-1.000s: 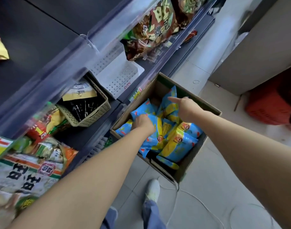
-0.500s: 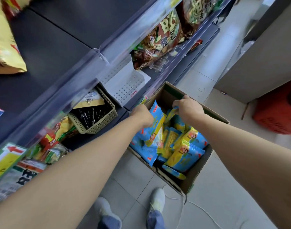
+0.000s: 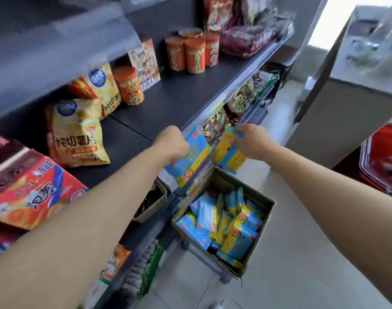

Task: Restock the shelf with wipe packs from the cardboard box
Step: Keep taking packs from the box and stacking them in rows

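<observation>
- Mid-restock, two wipe packs are carried at the front lip of the dark shelf [image 3: 168,103], one in each hand, above the cardboard box [image 3: 264,204] on the floor.
- A blue-and-yellow wipe pack [image 3: 190,161] is clamped in the left hand [image 3: 174,142], whose fingers are curled shut around the pack's upper end; the pack hangs down across the shelf's price rail.
- A second wipe pack [image 3: 229,156] is pinched at its top edge by the right hand [image 3: 250,141], fingers closed on it, held out in front of the shelf edge and not yet over the board.
- Bare dark board is seen between the yellow chip bags [image 3: 77,132] and the orange canisters [image 3: 191,53]; that gap is judged the likely spot for the wipes.
- For the step to be done well, both packs would best be lifted clear of the rail before being pushed inward, so that no corner is caught on the lip.
- Packs would best be set down flat or stood square, faces outward, and kept apart from the neighbouring snacks.
- Many more packs are left loose in the box, so the task is judged to be far from finished.
- Motion blur is heavy; the exact finger placement cannot be told.
</observation>
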`<action>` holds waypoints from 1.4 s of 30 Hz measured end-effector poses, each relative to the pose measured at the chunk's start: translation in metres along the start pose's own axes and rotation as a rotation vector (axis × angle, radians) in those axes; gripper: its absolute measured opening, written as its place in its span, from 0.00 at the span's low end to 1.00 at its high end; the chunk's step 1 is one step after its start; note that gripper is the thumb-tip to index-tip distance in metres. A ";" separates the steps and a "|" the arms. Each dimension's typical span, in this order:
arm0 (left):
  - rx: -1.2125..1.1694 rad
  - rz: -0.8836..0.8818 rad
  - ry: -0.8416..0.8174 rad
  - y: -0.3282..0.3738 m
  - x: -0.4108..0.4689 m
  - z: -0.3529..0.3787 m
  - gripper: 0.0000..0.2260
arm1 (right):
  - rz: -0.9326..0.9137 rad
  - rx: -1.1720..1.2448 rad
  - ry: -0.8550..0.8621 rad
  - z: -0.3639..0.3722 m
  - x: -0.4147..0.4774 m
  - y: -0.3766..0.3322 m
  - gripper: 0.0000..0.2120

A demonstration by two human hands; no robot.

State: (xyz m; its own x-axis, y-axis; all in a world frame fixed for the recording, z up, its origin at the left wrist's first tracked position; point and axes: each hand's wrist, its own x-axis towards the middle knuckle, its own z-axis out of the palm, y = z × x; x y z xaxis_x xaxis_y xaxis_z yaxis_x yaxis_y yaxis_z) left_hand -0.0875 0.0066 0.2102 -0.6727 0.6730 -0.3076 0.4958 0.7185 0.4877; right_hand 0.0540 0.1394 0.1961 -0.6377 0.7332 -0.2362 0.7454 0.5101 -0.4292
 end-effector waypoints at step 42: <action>-0.238 -0.239 0.785 -0.254 -0.262 -0.427 0.08 | -0.877 0.588 -0.140 -0.043 -0.109 -0.485 0.21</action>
State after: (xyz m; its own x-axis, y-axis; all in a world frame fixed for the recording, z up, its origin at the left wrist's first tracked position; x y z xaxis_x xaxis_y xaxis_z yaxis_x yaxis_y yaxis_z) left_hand -0.2714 -0.4270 0.5159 -0.9737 0.1279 0.1886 0.2226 0.7108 0.6673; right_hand -0.2295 -0.1686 0.4673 -0.9508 0.1380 0.2775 -0.1721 0.5099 -0.8429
